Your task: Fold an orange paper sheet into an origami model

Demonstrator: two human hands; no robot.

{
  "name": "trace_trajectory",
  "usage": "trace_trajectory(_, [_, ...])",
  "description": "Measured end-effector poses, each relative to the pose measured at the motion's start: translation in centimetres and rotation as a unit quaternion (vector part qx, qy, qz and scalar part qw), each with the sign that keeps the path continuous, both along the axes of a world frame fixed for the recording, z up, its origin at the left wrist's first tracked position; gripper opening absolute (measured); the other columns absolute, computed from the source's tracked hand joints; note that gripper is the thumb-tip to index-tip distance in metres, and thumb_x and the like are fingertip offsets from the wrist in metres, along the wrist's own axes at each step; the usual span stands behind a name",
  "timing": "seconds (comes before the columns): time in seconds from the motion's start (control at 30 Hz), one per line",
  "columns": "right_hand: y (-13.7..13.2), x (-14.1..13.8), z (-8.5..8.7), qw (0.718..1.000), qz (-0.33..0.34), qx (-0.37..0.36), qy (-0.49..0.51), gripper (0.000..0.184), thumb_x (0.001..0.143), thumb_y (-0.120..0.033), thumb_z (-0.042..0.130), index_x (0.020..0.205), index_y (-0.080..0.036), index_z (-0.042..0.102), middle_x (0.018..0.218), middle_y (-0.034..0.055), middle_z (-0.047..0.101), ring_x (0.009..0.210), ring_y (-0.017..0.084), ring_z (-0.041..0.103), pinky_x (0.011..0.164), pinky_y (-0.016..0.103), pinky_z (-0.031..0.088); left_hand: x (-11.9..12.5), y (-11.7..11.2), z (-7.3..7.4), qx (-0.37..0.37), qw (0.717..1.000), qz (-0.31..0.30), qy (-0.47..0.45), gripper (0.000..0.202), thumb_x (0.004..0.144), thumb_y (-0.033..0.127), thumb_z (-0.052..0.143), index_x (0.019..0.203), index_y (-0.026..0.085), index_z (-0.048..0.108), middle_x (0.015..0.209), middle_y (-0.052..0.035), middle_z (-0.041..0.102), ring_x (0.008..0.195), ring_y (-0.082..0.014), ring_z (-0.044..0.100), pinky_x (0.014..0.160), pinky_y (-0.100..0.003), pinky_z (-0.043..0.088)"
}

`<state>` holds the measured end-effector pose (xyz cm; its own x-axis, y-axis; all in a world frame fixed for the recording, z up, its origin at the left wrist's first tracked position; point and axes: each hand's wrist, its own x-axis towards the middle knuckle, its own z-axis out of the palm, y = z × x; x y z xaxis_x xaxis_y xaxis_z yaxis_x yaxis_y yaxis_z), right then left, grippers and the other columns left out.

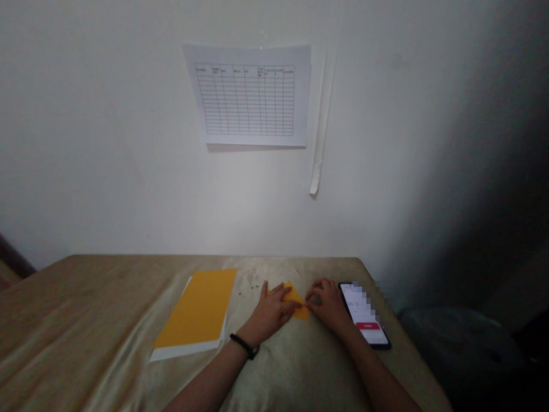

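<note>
The small yellow paper (292,293) lies on the cloth-covered counter (107,309), between the two hands. The left hand (277,307) is spread palm-down over it, fingers extended and touching it. The right hand (326,301) has its fingers bent, thumb and fingertips at the paper's right edge; whether they pinch it, I cannot tell. A black band (244,346) circles the left wrist. Just beside the right hand is a lit phone (362,312), a red bar low on its screen. Near the left forearm, a large yellow sheet (197,306) rests over white paper (180,351), which shows along its edges. On the wall (107,143) hangs a printed chart (253,103), beside a white strip (322,121).
</note>
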<state>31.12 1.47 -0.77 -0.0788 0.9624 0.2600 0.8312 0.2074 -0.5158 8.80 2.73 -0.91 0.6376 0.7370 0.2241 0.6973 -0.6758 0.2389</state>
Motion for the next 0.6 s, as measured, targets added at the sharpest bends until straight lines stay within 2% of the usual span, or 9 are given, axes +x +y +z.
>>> trace_trajectory(0.17, [0.3, 0.3, -0.1, 1.000, 0.001, -0.006, 0.013, 0.009, 0.077, -0.025, 0.074, 0.086, -0.029, 0.076, 0.114, 0.0045, 0.061, 0.116, 0.025, 0.049, 0.102, 0.038, 0.035, 0.0, 0.1, -0.1, -0.006, 1.000, 0.004, -0.013, 0.027, 0.099, 0.036, 0.053, 0.120, 0.044, 0.068, 0.146, -0.0065, 0.052, 0.141, -0.0311, 0.040, 0.113, -0.072, 0.007])
trace_trajectory(0.3, [0.3, 0.9, -0.3, 0.999, 0.028, 0.004, 0.039, 0.008, 0.078, -0.022, 0.071, 0.079, -0.028, 0.076, 0.113, 0.0040, 0.062, 0.116, 0.023, 0.049, 0.104, 0.037, 0.035, 0.0, 0.1, 0.0, -0.011, 1.000, 0.005, -0.013, 0.026, 0.098, 0.036, 0.054, 0.119, 0.044, 0.068, 0.147, -0.0055, 0.052, 0.141, -0.0316, 0.040, 0.113, -0.073, 0.005])
trace_trajectory(0.47, [0.0, 1.2, -0.4, 0.997, 0.063, -0.021, 0.047, 0.008, 0.075, -0.022, 0.073, 0.077, -0.028, 0.077, 0.113, 0.0039, 0.064, 0.115, 0.023, 0.050, 0.104, 0.038, 0.035, -0.1, 0.0, -0.1, -0.007, 1.000, 0.006, -0.010, 0.028, 0.098, 0.035, 0.055, 0.121, 0.046, 0.066, 0.147, -0.0058, 0.052, 0.142, -0.0324, 0.039, 0.111, -0.075, 0.004])
trace_trajectory(0.6, [0.0, 1.3, -0.5, 0.996, 0.064, -0.029, 0.049, 0.006, 0.075, -0.023, 0.075, 0.076, -0.028, 0.078, 0.115, 0.0049, 0.063, 0.117, 0.024, 0.048, 0.106, 0.040, 0.035, 0.0, 0.1, -0.2, -0.001, 1.000, 0.008, -0.009, 0.028, 0.097, 0.034, 0.056, 0.120, 0.046, 0.067, 0.147, -0.0063, 0.052, 0.142, -0.0330, 0.038, 0.110, -0.076, 0.004])
